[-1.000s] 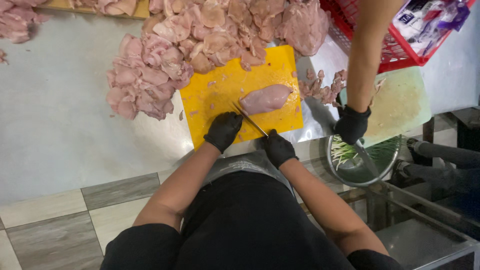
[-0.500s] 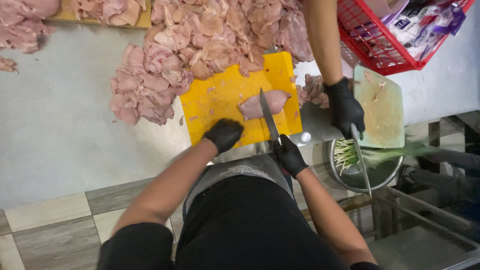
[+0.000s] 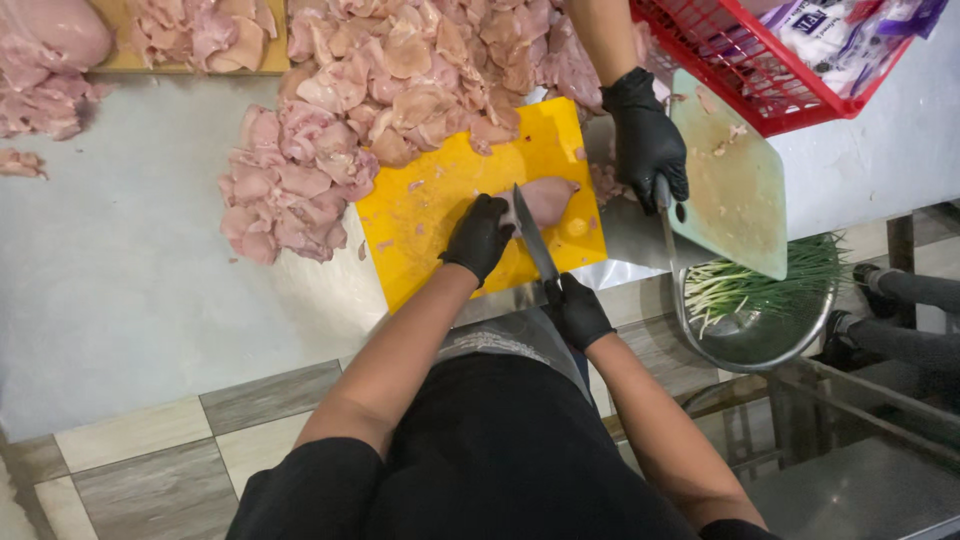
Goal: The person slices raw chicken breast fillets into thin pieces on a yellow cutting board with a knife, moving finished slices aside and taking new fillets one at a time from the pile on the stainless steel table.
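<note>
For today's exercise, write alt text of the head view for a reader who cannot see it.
A person's black-gloved left hand steadies a raw chicken breast on a yellow cutting board while the right hand holds a knife against it. Sliced chicken lies heaped behind; a co-worker's gloved hand grips another knife beside it.

Packages are seen only at the far right of the scene, where a red plastic basket (image 3: 760,75) with latticed walls is set on the table. Inside it, soft plastic packets (image 3: 850,30) are piled: one is white with a dark printed panel, others are tinted purple and pale lilac. Their outlines are crumpled and partly cut off by the upper picture edge, so their number cannot be told. No signs or screens are shown.
</note>
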